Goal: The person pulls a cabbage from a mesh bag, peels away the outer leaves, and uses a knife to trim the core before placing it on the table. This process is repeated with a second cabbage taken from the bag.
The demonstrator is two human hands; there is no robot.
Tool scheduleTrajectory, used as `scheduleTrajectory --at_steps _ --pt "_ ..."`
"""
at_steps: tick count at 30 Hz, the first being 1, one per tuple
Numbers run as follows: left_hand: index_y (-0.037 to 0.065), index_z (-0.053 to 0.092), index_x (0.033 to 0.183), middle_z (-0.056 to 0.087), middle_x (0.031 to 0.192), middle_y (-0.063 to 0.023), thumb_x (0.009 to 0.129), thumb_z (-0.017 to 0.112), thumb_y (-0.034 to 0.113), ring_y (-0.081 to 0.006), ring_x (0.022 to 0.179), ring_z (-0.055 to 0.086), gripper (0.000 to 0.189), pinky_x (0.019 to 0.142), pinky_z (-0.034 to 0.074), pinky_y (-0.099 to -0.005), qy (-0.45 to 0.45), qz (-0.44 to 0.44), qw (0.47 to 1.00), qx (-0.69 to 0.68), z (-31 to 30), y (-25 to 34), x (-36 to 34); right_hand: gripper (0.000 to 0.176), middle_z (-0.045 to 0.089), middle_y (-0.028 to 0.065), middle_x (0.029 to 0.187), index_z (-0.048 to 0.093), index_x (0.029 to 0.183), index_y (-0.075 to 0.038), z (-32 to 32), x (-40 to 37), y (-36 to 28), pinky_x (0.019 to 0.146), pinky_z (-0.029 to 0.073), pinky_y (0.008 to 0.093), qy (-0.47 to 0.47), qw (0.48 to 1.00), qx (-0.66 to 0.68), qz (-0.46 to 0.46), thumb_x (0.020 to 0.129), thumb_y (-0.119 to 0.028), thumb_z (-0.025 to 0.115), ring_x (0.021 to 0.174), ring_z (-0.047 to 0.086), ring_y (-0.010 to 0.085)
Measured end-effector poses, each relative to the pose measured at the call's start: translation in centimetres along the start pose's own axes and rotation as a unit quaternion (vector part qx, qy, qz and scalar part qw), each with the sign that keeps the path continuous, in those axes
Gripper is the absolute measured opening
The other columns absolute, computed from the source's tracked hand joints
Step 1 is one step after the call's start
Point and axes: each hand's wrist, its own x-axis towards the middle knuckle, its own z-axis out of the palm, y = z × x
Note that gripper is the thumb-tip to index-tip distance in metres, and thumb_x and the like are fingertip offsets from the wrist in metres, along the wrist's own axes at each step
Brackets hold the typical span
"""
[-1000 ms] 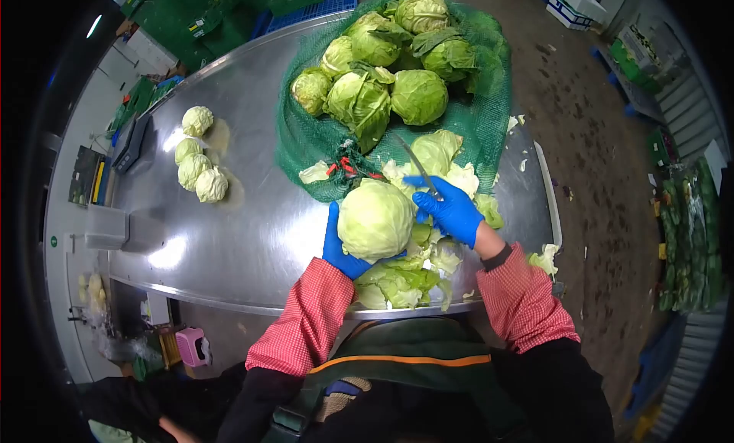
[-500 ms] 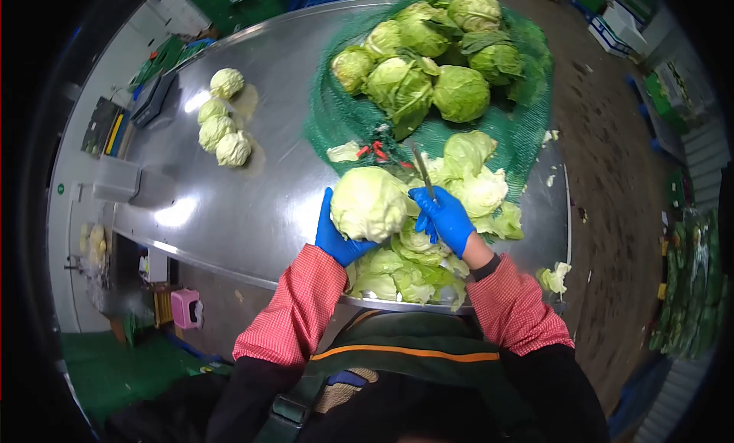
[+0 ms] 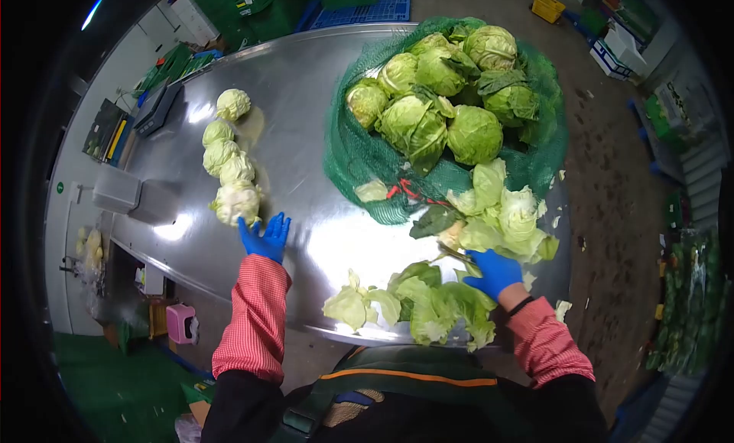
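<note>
My left hand (image 3: 264, 238), in a blue glove, has its fingers spread at the near edge of a trimmed pale cabbage (image 3: 238, 201). That cabbage sits at the close end of a row of trimmed cabbages (image 3: 219, 157) on the steel table (image 3: 298, 145). On the other side, my right hand (image 3: 494, 273), also blue-gloved, is closed around a knife (image 3: 453, 252), its blade pointing away to the left. Loose cabbage leaves (image 3: 432, 301) lie beside and below this hand, with more peeled leaves (image 3: 514, 221) just beyond it.
Untrimmed green cabbages (image 3: 440, 99) are heaped on a green mesh bag (image 3: 355, 179) at the far right. Red ties (image 3: 405, 189) lie at its near side. A dark scale-like device (image 3: 157, 107) and a clear plastic bin (image 3: 118, 189) stand along the left.
My left hand has carried the trimmed cabbage leftward to the end of the row and let it go, fingers now spread. My right hand has moved right and nearer with the knife.
</note>
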Motion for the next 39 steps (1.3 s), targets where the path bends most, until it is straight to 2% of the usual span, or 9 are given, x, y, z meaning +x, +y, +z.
scheduleTrajectory --at_steps 5,7,9,13,17,20,30,37,39 --pt "-0.002 0.048 0.129 0.054 0.128 -0.0203 0.091 0.056 0.052 -0.0325 0.122 0.051 0.066 0.103 0.043 -0.0465 -0.312 -0.154 0.924 0.162 7.8 -8.5 0.8 0.045 0.067 0.0092 0.085 0.062 0.122 -0.017 -5.5 4.4 0.5 0.071 0.051 0.0330 0.069 0.967 0.244 0.011 0.084 -0.040 0.069 0.078 0.065 0.0226" --pt "0.002 0.049 0.130 0.054 0.129 -0.0185 0.089 0.056 0.056 -0.0294 0.118 0.053 0.068 0.098 0.046 -0.0413 -0.335 -0.129 0.897 0.256 13.0 -13.1 0.6 0.041 0.065 0.0071 0.075 0.062 0.124 -0.016 -7.2 9.2 -0.6 0.063 0.050 0.0298 0.168 0.917 0.360 0.023 0.088 -0.036 0.067 0.068 0.063 0.0172" --pt "0.006 0.049 0.133 0.053 0.132 -0.0162 0.087 0.058 0.059 -0.0267 0.117 0.053 0.070 0.095 0.045 -0.0361 -0.277 -0.102 0.897 0.329 17.0 -17.4 2.6 0.041 0.060 0.0029 0.072 0.058 0.128 -0.015 -9.3 13.9 -2.4 0.051 0.045 0.0266 0.100 0.805 0.569 0.131 0.092 -0.033 0.064 0.058 0.056 0.0106" --pt "0.005 0.055 0.129 0.064 0.116 -0.0135 0.084 0.064 0.057 -0.0254 0.098 0.064 0.070 0.085 0.051 -0.0373 -0.168 -0.102 0.868 0.455 21.9 -22.9 7.1 0.073 0.062 0.0071 0.070 0.040 0.143 -0.008 -8.4 22.4 -3.0 0.053 0.047 0.0303 0.167 0.868 0.452 0.118 0.087 -0.046 0.066 0.055 0.057 0.0137" --pt "-0.007 0.046 0.135 0.052 0.134 -0.0221 0.071 0.064 0.073 -0.0342 0.122 0.053 0.104 0.102 0.040 -0.0381 -0.297 0.013 0.858 0.418 20.9 -27.4 13.8 0.078 0.062 0.0095 0.066 0.036 0.144 -0.005 -7.7 26.8 -4.3 0.057 0.047 0.0322 0.190 0.889 0.392 0.145 0.086 -0.048 0.066 0.056 0.058 0.0159" --pt "-0.008 0.039 0.139 0.045 0.140 -0.0230 0.068 0.071 0.067 -0.0324 0.125 0.050 0.108 0.103 0.040 -0.0395 -0.230 -0.006 0.883 0.409 19.9 -28.3 12.7 0.079 0.059 0.0079 0.065 0.035 0.145 -0.004 -6.2 26.8 -3.7 0.056 0.045 0.0311 0.190 0.867 0.444 0.125 0.086 -0.045 0.067 0.056 0.055 0.0148" --pt "0.010 0.031 0.137 0.050 0.127 -0.0141 0.083 0.076 0.028 -0.0276 0.112 0.056 0.073 0.090 0.050 -0.0436 -0.349 -0.093 0.898 0.252 10.2 -16.6 -5.7 0.082 0.052 -0.0023 0.076 0.028 0.150 -0.006 -5.4 9.5 -7.4 0.060 0.041 0.0227 0.172 0.816 0.552 0.009 0.083 -0.018 0.074 0.067 0.044 0.0070" --pt "0.013 0.021 0.146 0.044 0.134 -0.0115 0.087 0.069 0.018 -0.0271 0.123 0.048 0.076 0.101 0.043 -0.0413 -0.265 -0.083 0.851 0.445 -3.5 -13.4 -10.9 0.044 0.060 0.0015 0.077 0.045 0.138 -0.010 -0.2 1.5 -6.7 0.050 0.043 0.0205 -0.067 0.716 0.679 0.148 0.097 -0.023 0.054 0.058 0.055 0.0073" --pt "0.009 0.012 0.150 0.040 0.137 -0.0140 0.079 0.077 0.015 -0.0292 0.128 0.041 0.097 0.108 0.036 -0.0396 -0.372 0.034 0.806 0.460 -5.5 -13.9 -9.7 0.033 0.061 0.0037 0.082 0.052 0.128 -0.011 3.1 0.4 -5.9 0.051 0.045 0.0224 -0.001 0.758 0.633 0.160 0.097 -0.021 0.053 0.060 0.056 0.0081"
